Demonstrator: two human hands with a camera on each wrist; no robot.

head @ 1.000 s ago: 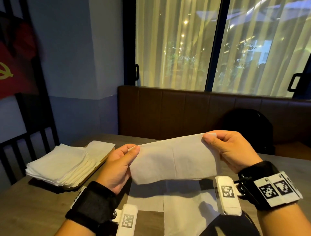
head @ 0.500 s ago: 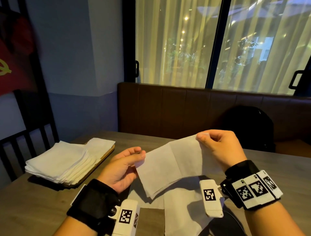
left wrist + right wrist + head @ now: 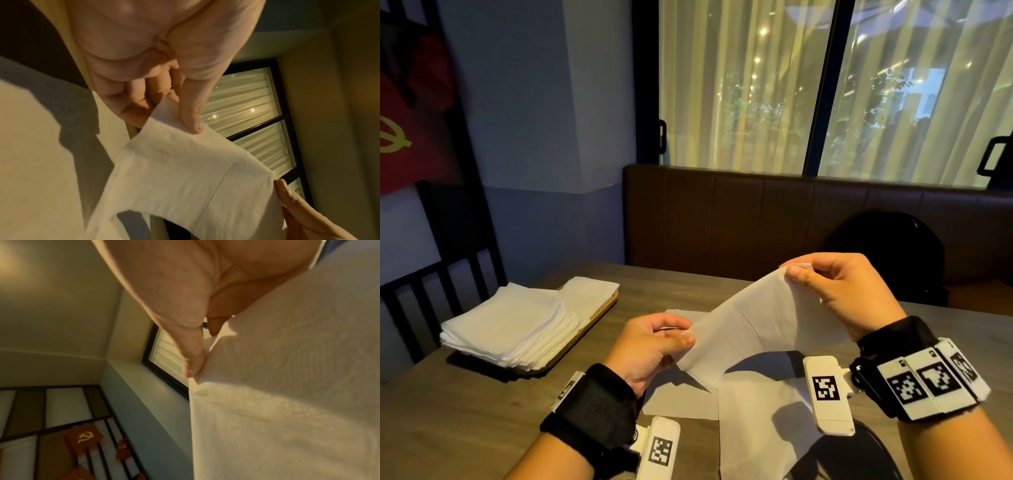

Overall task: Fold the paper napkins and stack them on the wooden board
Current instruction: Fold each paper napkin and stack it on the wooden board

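While both hands hold it off the surface [image 3: 482, 428], the napkin [image 3: 756, 329] slopes from a low left corner to a high right one. Left hand [image 3: 650, 346] pinches its corner, thumb and fingers clamped on paper; right hand [image 3: 839, 291] pinches the far corner likewise. More flat napkins [image 3: 750, 428] lie beneath. Folded stack [image 3: 510, 329] sits on the wooden board [image 3: 599, 315], far left.

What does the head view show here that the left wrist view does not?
Only the head view shows the pile of folded white paper napkins on the wooden board and the grey-brown table. Only the left wrist view shows the left thumb pinching close up. Both show the left hand, right hand and the held white napkin.
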